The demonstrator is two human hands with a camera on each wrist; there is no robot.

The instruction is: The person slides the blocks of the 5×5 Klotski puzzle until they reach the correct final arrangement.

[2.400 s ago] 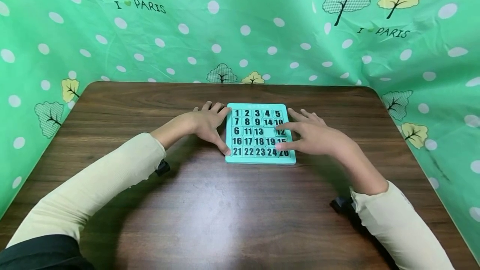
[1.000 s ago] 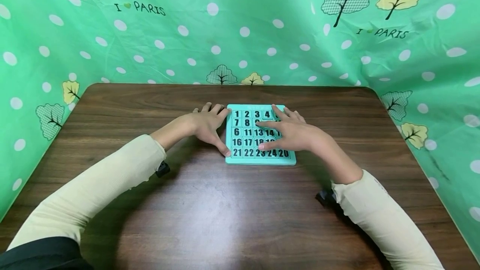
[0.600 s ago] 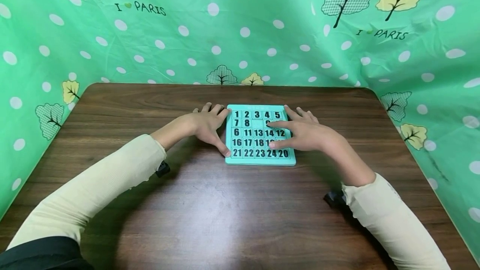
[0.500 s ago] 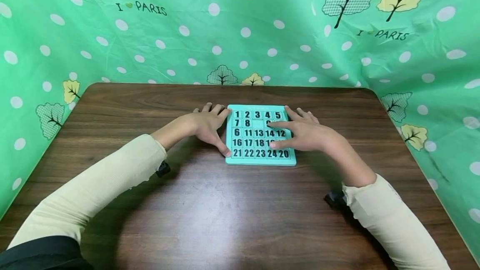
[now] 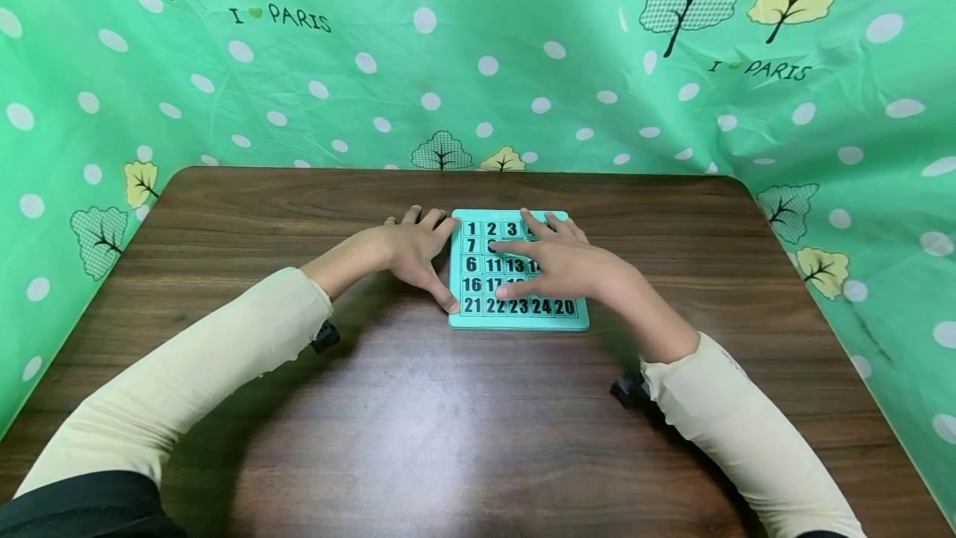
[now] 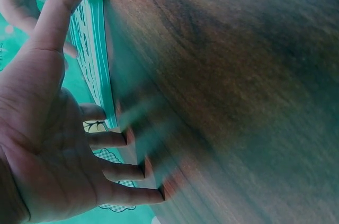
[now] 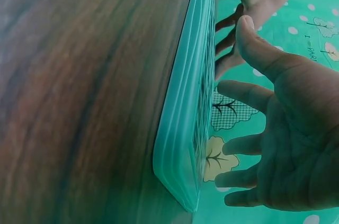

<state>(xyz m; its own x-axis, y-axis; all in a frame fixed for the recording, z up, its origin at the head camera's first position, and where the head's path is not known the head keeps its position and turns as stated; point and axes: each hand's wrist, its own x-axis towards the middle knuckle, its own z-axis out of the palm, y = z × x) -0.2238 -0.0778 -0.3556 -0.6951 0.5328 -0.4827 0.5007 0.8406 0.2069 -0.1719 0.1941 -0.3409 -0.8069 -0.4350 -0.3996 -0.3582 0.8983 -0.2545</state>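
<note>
A turquoise number slide puzzle (image 5: pixel 519 325) lies flat on the table, with black numbers on its square tiles. My left hand (image 5: pixel 411 247) rests at the puzzle's left edge, fingers spread. Its thumb touches the lower left corner and its index finger the upper left one. Over the right half of the board reaches my right hand (image 5: pixel 575 266), with the index fingertip on the 8 tile in the second row. Its thumb extends over the fourth row, near the 17 tile. This hand hides several tiles on the right and the gap among them. In the right wrist view, its fingers look extended.
The dark wood-grain table (image 5: pixel 418 422) extends around the puzzle on every side. Behind and beside it hangs a green dotted curtain (image 5: pixel 418 56) with printed trees. A dark wrist device (image 5: pixel 630 391) sits under the right sleeve.
Earlier the 14 tile moved down a row, then the 9 tile slid right. Since then my right hand has shifted left, from the 9 to the 8. My left hand has stayed put.
</note>
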